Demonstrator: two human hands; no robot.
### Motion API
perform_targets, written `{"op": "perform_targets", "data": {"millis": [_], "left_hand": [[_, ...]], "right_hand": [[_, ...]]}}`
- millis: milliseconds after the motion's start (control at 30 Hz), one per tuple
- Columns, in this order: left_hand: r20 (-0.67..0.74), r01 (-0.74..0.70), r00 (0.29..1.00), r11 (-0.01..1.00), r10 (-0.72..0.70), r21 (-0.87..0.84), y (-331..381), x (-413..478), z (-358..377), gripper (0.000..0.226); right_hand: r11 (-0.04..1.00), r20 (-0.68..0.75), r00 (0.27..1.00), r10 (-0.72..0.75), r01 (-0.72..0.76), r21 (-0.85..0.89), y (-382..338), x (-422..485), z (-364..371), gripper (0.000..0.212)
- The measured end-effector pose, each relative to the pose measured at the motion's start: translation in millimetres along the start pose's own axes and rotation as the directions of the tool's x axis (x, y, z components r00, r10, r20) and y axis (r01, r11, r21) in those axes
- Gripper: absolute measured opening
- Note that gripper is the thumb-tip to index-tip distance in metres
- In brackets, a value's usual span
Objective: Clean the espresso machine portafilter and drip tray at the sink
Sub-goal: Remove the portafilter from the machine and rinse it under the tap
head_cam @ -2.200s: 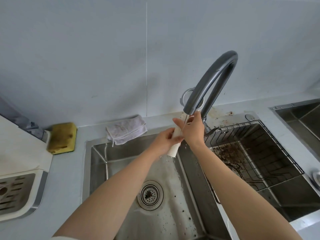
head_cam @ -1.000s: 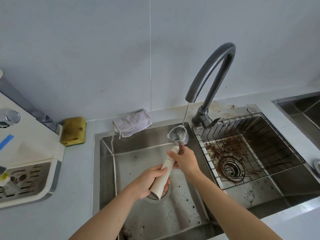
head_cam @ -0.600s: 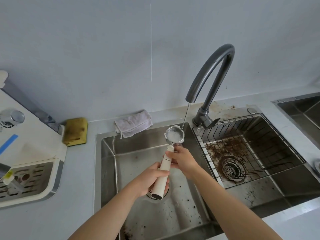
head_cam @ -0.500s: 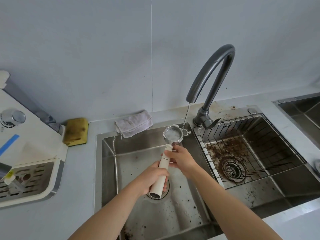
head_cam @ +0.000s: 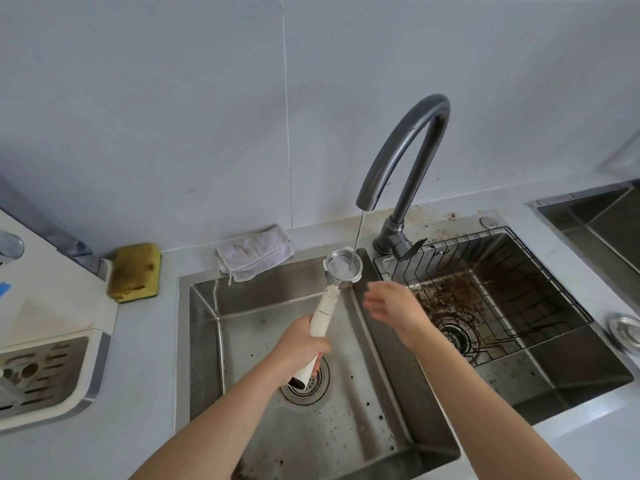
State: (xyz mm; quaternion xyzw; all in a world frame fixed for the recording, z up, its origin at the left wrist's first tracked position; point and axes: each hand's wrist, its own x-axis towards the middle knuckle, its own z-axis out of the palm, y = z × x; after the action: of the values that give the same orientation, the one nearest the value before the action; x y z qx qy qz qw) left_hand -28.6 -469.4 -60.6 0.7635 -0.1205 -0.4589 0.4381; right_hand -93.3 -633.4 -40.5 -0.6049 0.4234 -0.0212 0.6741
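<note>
At my far left the drip tray (head_cam: 52,365) sits in the base of the white espresso machine (head_cam: 52,299) on the counter (head_cam: 138,420), with brown stains on its slotted grate. A yellow sponge (head_cam: 135,271) lies against the wall beside the machine, and a crumpled pale cloth (head_cam: 254,252) rests on the back rim of the sink (head_cam: 204,306). My left hand (head_cam: 301,344) is wrapped around the cream handle of the portafilter (head_cam: 343,268), above the left basin's drain. The handle slants up and away from me, so the metal basket sits under the faucet (head_cam: 401,157). A thin stream of water falls into the basket, which looks full. Dark specks dot the basin floor below. My right hand (head_cam: 394,306) hovers just right of the handle over the divider between the basins, fingers spread and relaxed, touching nothing. Further right, a black wire rack (head_cam: 502,289) sits in the right basin, where coffee grounds (head_cam: 440,292) are smeared around the drain. A round metal lid (head_cam: 623,329) lies on the counter at the far right.
</note>
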Motion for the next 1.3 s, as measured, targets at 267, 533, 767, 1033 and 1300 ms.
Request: {"op": "perform_targets", "data": {"millis": [267, 533, 767, 1033, 1300], "left_hand": [[-0.008, 0.012, 1.000, 1.000, -0.012, 0.010, -0.2, 4.3, 1.2, 0.023], [0.003, 0.015, 1.000, 0.999, -0.015, -0.032, 1.4, 5.5, 0.2, 0.022], [0.015, 0.016, 1.000, 1.000, -0.016, -0.016, 1.0, 3.6, 0.9, 0.021], [0.019, 0.007, 1.000, 1.000, -0.006, -0.022, 3.9, -0.3, 2.2, 0.020], [-0.008, 0.010, 1.000, 0.999, -0.011, -0.038, 4.6, -9.6, -1.1, 0.017]], "right_hand": [[0.969, -0.117, 0.985, -0.126, 0.148, 0.197, -34.9, 16.9, -32.8, 0.067], [0.956, -0.038, 0.992, -0.121, 0.127, 0.266, -44.6, 32.4, -23.5, 0.082], [0.957, -0.035, 0.993, -0.117, 0.122, 0.264, -49.0, 43.9, -20.6, 0.079], [0.978, 0.016, 0.993, -0.116, 0.112, 0.175, -53.8, 39.3, -27.1, 0.074], [1.000, 0.056, 0.998, -0.016, 0.015, 0.023, -6.1, -2.4, 23.7, 0.078]]}}
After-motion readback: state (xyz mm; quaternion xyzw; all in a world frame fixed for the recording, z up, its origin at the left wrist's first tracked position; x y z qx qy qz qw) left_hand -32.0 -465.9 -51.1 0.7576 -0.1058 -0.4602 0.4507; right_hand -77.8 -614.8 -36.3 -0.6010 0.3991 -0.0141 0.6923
